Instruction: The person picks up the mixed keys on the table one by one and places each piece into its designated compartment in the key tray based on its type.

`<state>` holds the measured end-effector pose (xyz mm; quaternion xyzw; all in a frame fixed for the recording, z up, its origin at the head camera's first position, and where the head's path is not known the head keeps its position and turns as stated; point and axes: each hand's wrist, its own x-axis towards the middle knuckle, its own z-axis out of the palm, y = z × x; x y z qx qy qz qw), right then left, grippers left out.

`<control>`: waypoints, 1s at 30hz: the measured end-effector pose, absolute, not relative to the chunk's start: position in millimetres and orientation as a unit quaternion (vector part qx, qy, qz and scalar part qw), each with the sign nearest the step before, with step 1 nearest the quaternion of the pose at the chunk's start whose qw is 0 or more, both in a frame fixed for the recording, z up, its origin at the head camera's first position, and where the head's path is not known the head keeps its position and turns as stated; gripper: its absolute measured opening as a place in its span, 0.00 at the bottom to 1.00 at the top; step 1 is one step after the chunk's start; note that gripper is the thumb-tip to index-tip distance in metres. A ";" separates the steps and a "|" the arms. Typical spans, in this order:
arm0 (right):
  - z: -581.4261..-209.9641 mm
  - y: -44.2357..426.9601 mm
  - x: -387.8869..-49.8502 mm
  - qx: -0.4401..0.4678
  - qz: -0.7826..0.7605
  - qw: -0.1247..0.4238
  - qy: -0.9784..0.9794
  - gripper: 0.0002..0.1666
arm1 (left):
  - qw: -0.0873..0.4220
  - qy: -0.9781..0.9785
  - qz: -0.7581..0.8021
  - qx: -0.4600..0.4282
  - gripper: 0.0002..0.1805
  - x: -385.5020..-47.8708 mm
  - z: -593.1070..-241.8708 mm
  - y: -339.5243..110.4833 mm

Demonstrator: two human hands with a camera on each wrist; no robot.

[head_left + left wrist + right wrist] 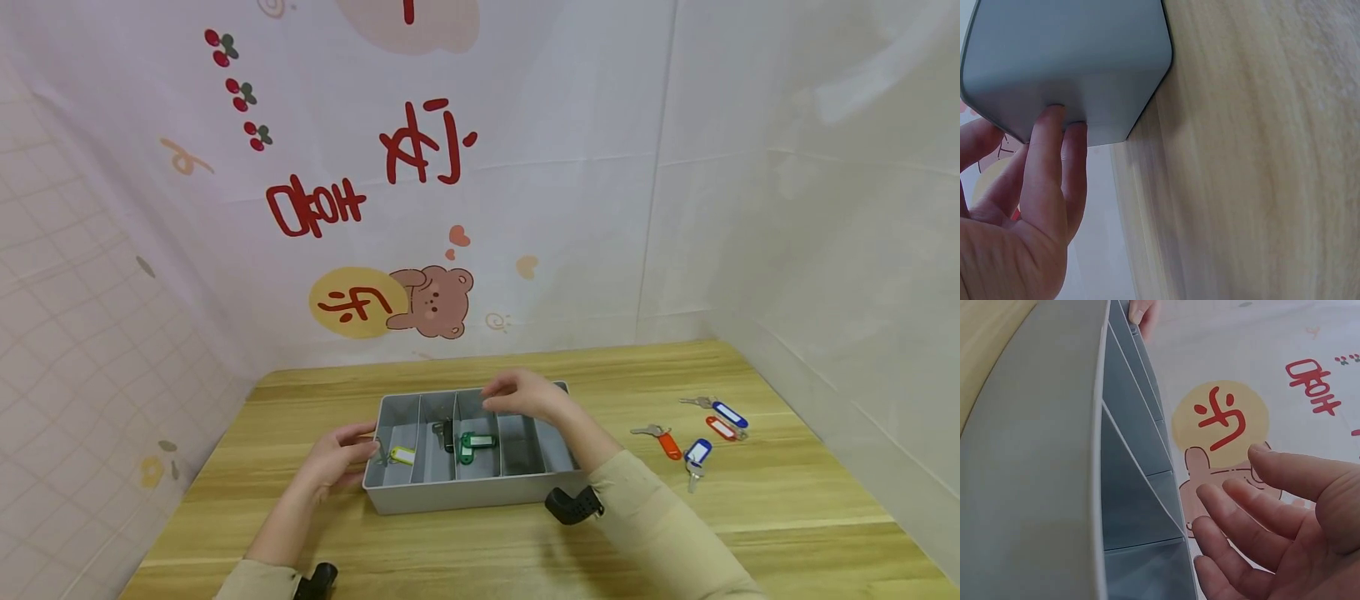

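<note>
A grey divided tray (465,493) stands on the table. In its compartments lie a yellow-tagged key (402,455) at the left, a dark-tagged key (448,435) beside it, and green tags (480,441) in the middle one. The left hand (340,457) holds the tray's left end, thumb at the rim and fingers (1047,156) against the outer wall. Above the tray's back middle is the right hand (527,395), its fingers loosely bent with nothing between them; in the right wrist view the hand (1279,525) is beside the tray (1041,487), apart from it.
To the right of the tray on the wooden table (600,550) lie several keys with tags: a red one (669,446), another red one (722,428), a blue one (698,451) and another blue one (730,414). A printed curtain (570,208) hangs behind the table.
</note>
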<state>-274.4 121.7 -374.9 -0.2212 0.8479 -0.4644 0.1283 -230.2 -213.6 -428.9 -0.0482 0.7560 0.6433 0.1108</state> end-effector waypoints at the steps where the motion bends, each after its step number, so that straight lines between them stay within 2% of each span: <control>1: -374.7 122.1 -273.7 -0.222 -0.467 0.128 0.847 0.19 | 0.110 0.755 0.644 -0.049 0.31 -230.2 -429.1 -213.7; 30: -384.7 152.8 -253.4 -0.216 -0.522 0.062 0.823 0.20 | 0.112 0.755 0.645 -0.046 0.31 -229.1 -431.7 -214.0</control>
